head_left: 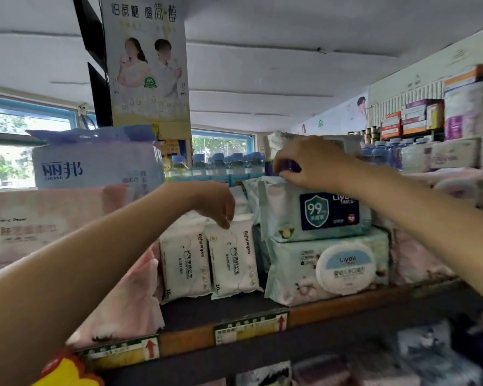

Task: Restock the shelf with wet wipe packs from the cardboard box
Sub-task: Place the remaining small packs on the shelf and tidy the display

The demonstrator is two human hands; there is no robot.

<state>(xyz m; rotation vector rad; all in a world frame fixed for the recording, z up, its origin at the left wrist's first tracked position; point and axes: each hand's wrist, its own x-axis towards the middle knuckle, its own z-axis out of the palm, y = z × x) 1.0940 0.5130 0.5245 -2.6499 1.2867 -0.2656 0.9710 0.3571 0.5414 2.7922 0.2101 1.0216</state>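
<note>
On the dark shelf (234, 310) stand two small white baby wipes packs, upright side by side. My left hand (215, 204) pinches the top edge of the right-hand small white pack (232, 260); the other small pack (184, 260) stands just to its left. To their right a light green pack with a dark blue 99 label (318, 213) lies on a larger green pack with a round lid (332, 268). My right hand (307, 162) grips the top edge of the blue-label pack, with something purple under the fingers. The cardboard box is not in view.
Pink tissue packs (39, 221) fill the shelf's left side, a blue-white tissue bundle (95, 162) on top. Water bottles (229, 162) stand behind the wipes. Pink packs (418, 260) lie to the right. Price tags (248, 327) line the shelf edge; a poster (148, 65) hangs above.
</note>
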